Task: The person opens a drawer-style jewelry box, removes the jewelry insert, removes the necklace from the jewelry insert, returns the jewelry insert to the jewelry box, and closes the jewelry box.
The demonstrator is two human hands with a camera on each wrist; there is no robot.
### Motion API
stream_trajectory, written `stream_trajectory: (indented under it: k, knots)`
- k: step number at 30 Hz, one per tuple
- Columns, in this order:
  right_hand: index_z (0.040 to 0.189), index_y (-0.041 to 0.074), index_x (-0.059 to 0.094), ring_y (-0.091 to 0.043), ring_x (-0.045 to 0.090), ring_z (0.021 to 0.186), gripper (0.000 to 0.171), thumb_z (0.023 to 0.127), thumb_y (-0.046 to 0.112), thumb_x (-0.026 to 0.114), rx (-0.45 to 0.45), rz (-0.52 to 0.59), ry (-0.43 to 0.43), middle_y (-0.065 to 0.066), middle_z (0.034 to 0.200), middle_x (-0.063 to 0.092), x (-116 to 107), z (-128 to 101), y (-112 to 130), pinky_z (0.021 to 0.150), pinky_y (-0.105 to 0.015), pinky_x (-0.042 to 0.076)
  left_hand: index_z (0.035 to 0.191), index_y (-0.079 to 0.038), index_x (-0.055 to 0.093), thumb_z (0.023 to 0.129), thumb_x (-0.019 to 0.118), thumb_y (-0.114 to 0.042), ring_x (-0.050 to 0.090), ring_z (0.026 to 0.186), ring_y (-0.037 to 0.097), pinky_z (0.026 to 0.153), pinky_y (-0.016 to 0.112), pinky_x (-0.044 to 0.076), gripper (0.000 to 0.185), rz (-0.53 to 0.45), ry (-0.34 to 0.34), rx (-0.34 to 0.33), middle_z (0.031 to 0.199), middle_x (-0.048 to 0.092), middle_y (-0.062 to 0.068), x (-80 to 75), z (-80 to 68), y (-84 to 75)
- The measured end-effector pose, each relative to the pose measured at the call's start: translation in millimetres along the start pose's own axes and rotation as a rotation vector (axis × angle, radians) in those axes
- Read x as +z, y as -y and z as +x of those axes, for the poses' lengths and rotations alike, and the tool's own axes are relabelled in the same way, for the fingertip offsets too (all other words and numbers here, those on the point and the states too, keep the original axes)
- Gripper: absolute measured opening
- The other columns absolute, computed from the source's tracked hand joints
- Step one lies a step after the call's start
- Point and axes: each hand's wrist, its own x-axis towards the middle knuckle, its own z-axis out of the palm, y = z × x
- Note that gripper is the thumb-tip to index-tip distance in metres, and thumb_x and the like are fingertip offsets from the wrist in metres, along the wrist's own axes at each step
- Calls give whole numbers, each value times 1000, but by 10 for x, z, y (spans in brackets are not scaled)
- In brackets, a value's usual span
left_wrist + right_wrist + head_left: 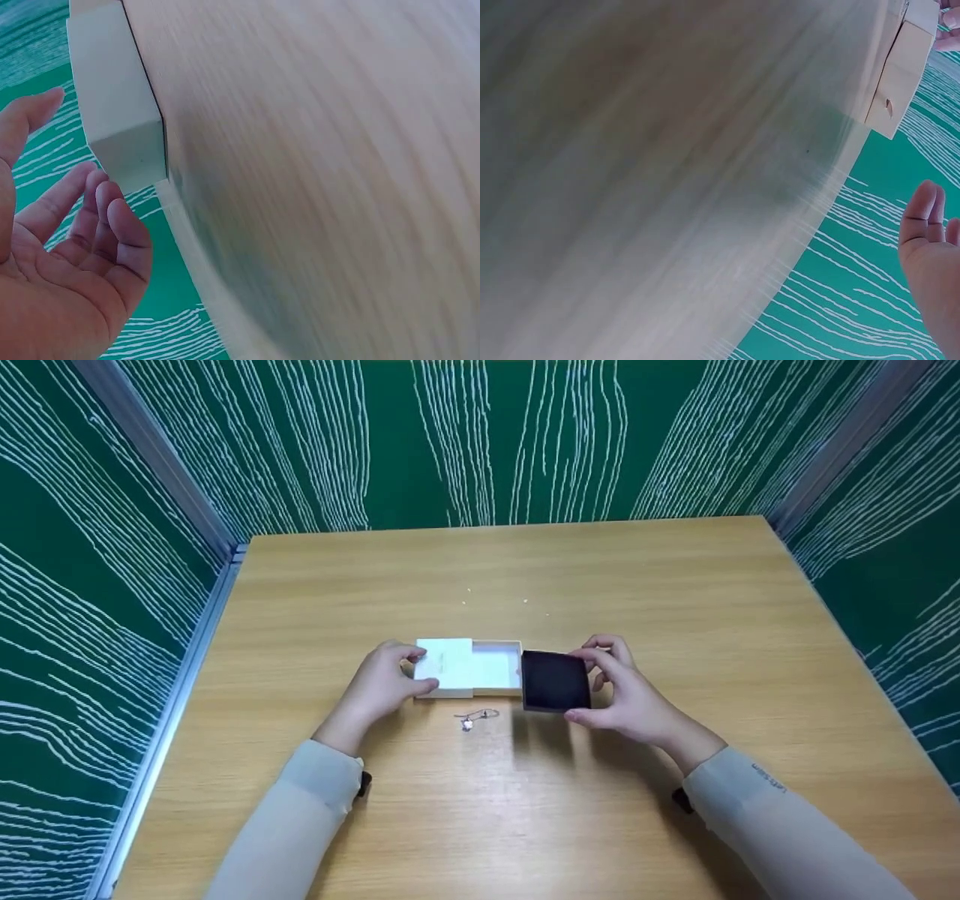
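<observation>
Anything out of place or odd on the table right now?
A small necklace lies loose on the bare table, just in front of the half-open white box, not in it. The right hand holds the black insert lifted out beside the box. Nothing looks spilled or damaged.

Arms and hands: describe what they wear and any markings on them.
Both arms wear long, pale beige sleeves reaching the wrists. The right sleeve carries small dark lettering near the cuff, too small to read. A dark band shows at the left cuff, another at the right. Both hands are bare, without rings.
</observation>
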Motion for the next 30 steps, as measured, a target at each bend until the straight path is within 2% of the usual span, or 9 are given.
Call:
stream_trajectory:
  k: [9, 19, 25, 30]
  knots:
    - [149, 6, 66, -30, 46, 127, 78, 80, 12, 102, 18, -29, 19, -13, 151, 38, 15, 133, -31, 93, -33, 48, 156, -5, 66, 94, 95, -31, 63, 142, 38, 127, 55, 50, 73, 16, 12, -29, 149, 64, 16, -20, 48, 85]
    - [151, 7, 65, -30, 49, 125, 80, 82, 20, 102, 38, -93, 52, -15, 154, 36, 20, 361, -105, 93, -31, 45, 165, -2, 56, 93, 95, -29, 61, 134, 33, 122, 51, 50, 86, 20, 38, -25, 136, 65, 12, -8, 76, 92]
    - [153, 6, 63, -30, 47, 126, 82, 82, 20, 102, 57, -96, 66, -15, 155, 35, 29, 453, -142, 94, -36, 46, 167, -3, 54, 94, 95, -27, 60, 134, 32, 121, 51, 51, 87, -12, 47, -37, 138, 64, 12, -10, 84, 64]
    - [155, 7, 61, -31, 48, 129, 86, 81, 22, 103, 87, -117, 82, -14, 158, 33, 31, 523, -153, 98, -40, 46, 168, -5, 53, 94, 95, -27, 59, 131, 31, 116, 48, 52, 88, -21, 46, -53, 140, 64, 12, -15, 89, 56]
